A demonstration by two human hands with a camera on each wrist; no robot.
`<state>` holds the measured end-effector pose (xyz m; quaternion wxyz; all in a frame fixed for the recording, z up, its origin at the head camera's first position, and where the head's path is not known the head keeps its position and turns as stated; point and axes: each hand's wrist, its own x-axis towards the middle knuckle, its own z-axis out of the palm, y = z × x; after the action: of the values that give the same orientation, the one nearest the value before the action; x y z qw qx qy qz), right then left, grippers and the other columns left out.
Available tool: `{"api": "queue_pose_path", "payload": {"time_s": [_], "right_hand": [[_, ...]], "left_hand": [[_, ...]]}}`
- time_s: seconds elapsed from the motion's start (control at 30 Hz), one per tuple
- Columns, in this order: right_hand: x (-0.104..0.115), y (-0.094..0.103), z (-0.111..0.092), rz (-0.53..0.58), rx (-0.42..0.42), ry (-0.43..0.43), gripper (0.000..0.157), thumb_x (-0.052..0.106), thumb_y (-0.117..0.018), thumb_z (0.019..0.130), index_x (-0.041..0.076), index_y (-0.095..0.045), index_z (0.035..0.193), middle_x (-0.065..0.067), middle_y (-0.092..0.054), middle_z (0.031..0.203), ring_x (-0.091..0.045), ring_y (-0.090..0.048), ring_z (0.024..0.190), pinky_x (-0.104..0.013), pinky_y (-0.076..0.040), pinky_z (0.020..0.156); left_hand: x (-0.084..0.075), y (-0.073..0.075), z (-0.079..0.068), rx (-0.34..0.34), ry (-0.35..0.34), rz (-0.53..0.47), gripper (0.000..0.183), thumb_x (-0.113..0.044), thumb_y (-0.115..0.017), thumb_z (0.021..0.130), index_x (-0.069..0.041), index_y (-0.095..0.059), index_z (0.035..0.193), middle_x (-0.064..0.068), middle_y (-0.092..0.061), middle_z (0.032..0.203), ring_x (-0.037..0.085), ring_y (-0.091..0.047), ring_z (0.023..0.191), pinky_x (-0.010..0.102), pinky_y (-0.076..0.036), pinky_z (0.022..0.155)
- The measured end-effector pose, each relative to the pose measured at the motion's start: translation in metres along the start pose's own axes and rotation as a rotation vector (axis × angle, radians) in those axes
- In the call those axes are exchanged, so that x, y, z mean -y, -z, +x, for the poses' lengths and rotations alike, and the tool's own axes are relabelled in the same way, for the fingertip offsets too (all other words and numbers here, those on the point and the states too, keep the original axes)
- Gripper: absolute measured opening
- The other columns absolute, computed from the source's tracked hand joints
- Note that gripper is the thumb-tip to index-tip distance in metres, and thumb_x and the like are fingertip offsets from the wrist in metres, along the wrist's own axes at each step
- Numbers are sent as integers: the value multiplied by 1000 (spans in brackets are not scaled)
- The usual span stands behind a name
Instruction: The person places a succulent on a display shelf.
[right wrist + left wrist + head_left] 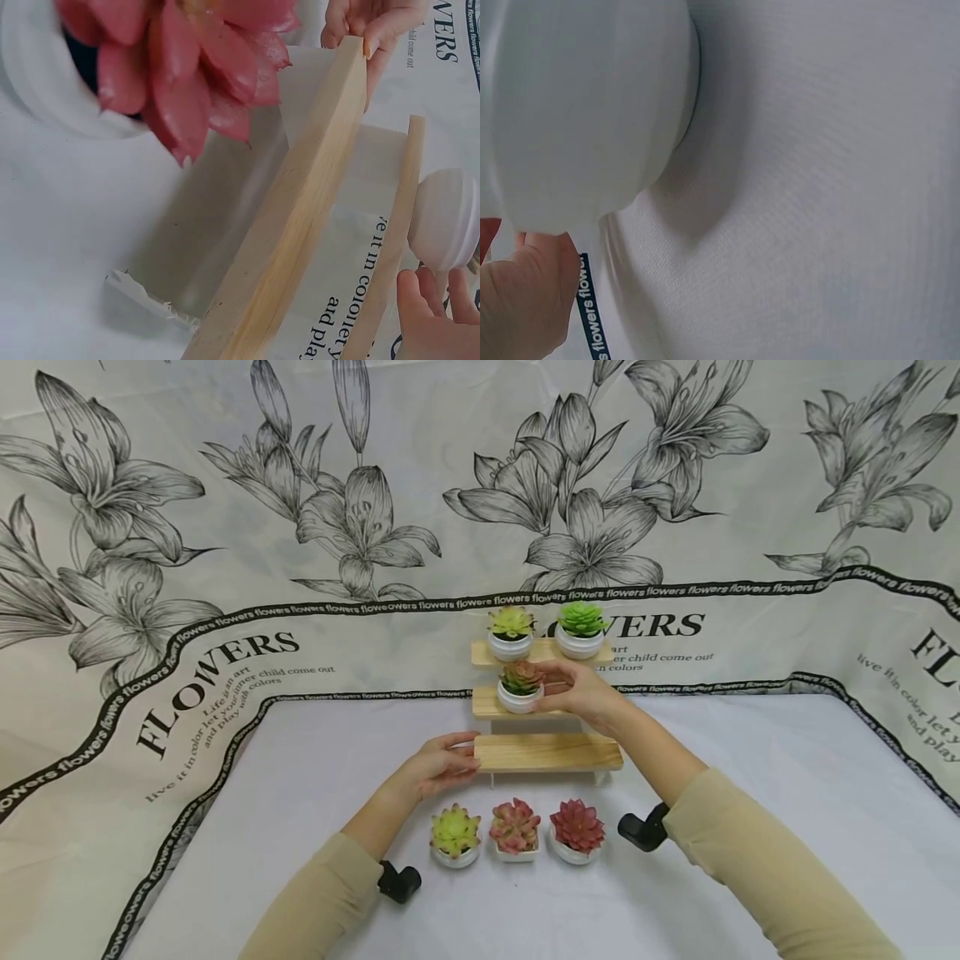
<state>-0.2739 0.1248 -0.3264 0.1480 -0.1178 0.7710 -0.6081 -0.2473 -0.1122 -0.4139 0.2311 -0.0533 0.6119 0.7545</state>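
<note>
A three-tier stand with wooden shelves stands at the middle of the table. My right hand pinches a small potted succulent, brownish-red over green in a round white pot, at the left part of the middle shelf. In the right wrist view, the right fingertips are right at the white pot. My left hand grips the left end of the lowest shelf, thumb and fingers on the board. In the left wrist view a white pot covers part of the left hand.
On the top shelf stand a yellow-green succulent and a bright green one. In front of the stand, a yellow-green, a pink and a dark red succulent form a row. Flower-printed cloth hangs behind.
</note>
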Motion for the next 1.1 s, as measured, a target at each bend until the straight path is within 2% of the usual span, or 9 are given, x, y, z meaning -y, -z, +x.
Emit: {"api": "queue_pose_path", "payload": {"time_s": [0.27, 0.37, 0.5, 0.63, 0.9, 1.1], "right_hand": [[-2, 5, -12, 64, 7, 56, 68, -5, -65, 81, -3, -33, 140, -24, -38, 135, -35, -39, 122, -30, -48, 90], [-2, 8, -20, 60, 4, 58, 68, -4, -64, 82, -3, -31, 141, -25, -37, 136, -37, -37, 124, -33, -45, 94], [-3, 12, -32, -5, 17, 69, 68, 0, -66, 82, -2, -31, 141, -25, -37, 137, -38, -35, 126, -44, -37, 101], [-4, 16, -44, -58, 37, 88, 70, 4, -69, 81, 0, -32, 140, -24, -37, 138, -37, -33, 128, -49, -35, 102], [-9, 24, -60, -74, 60, 121, 70, 6, -70, 80, -1, -34, 139, -25, -38, 137, -39, -36, 127, -34, -47, 91], [-11, 28, -72, -110, 53, 145, 69, 7, -72, 80, -4, -35, 138, -27, -42, 134, -38, -40, 122, -28, -46, 90]], "left_hand": [[-3, 1, 0, 12, -11, -3, 56, 16, -52, 85, 1, -41, 138, 24, -45, 135, 17, -59, 88, 36, -49, 89], [-3, 0, 1, 19, -2, 0, 56, 16, -52, 85, 0, -41, 138, 24, -45, 135, 18, -59, 90, 36, -49, 89], [-1, 0, 3, 0, 3, 3, 56, 16, -52, 85, 0, -43, 137, 23, -47, 134, 20, -59, 92, 36, -50, 88], [0, 0, 4, -7, 4, 4, 55, 16, -52, 85, 0, -43, 137, 23, -47, 133, 21, -59, 93, 37, -49, 89], [2, 2, 2, 7, 2, -1, 56, 16, -52, 85, 0, -42, 137, 24, -46, 134, 19, -59, 90, 37, -48, 90], [1, 2, 2, 9, 8, -3, 56, 16, -51, 85, 0, -41, 138, 24, -45, 135, 17, -60, 87, 37, -48, 90]]}}
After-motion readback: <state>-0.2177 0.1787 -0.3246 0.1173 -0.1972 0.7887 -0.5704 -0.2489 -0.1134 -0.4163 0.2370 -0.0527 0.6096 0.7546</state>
